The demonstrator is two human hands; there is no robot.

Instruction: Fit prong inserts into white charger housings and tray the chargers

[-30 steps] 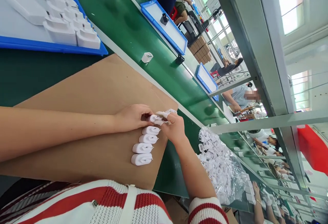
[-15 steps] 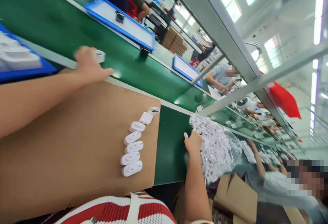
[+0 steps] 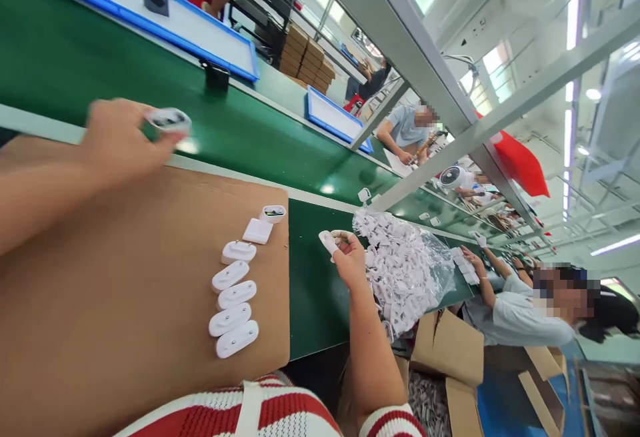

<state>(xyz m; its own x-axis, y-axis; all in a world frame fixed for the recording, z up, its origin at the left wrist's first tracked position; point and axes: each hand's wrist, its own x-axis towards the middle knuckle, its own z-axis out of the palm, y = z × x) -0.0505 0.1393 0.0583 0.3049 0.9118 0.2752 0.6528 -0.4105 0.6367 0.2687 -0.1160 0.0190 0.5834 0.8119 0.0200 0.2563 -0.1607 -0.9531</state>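
My left hand (image 3: 120,140) is raised over the far edge of the brown cardboard sheet (image 3: 125,304) and pinches a small white charger shell (image 3: 169,119). My right hand (image 3: 349,258) hovers above the green belt beside a clear bag of white parts (image 3: 405,270) and grips one white plug piece (image 3: 329,242). On the cardboard lies a row of several white plug pieces (image 3: 231,304), with a flat white cap (image 3: 257,230) and an open white shell (image 3: 273,213) at its far end.
Blue-rimmed trays (image 3: 165,20) (image 3: 334,117) sit on the green conveyor (image 3: 250,137). Other workers sit along the line at right (image 3: 525,310) and further back (image 3: 407,130). Open cardboard boxes (image 3: 450,350) stand below the bag. A slanted metal frame (image 3: 450,124) crosses overhead.
My left hand has picked the white shell up from the belt edge. My right hand has pulled back from the bag with a plug piece in it. The view has swung to the right.
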